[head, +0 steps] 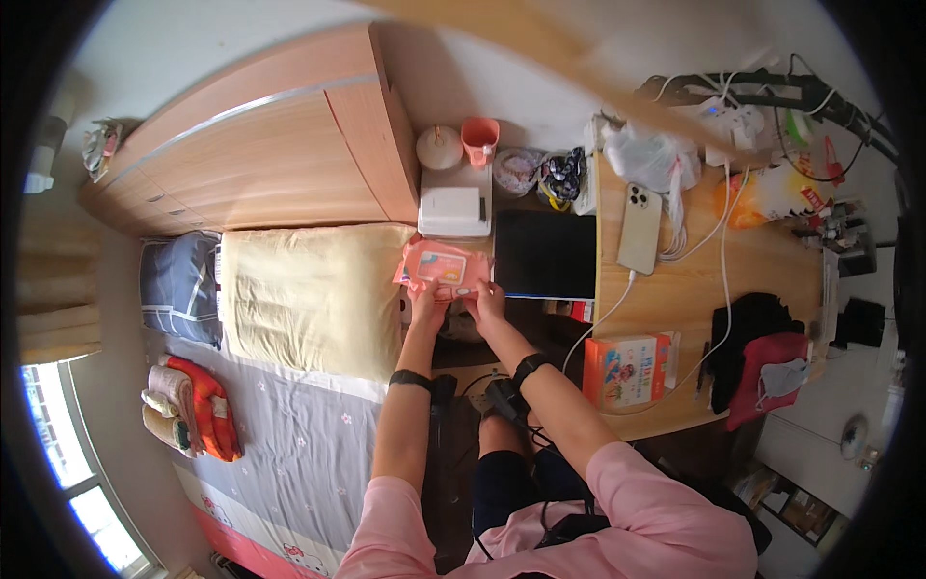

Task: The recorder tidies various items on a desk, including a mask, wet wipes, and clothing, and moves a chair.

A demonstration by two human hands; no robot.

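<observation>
A pink soft pack of wet wipes (pixel 454 265) with a pale, printed flip lid is held out in front of me. My left hand (pixel 428 302) grips its near left edge, and my right hand (pixel 488 300) grips the near right corner. The pack hangs between the yellow pillow and the dark shelf space, just in front of a white box (pixel 453 210). Its lid looks closed. The fingers under the pack are hidden. Black bands circle both my wrists.
A bed with a yellow pillow (pixel 318 293) and folded blankets (pixel 202 405) lies left. On the wooden desk (pixel 550 217) side at right are a phone (pixel 639 229) on a cable, an orange box (pixel 626 370) and a plastic bag (pixel 651 153). A pink mug (pixel 479 139) stands behind.
</observation>
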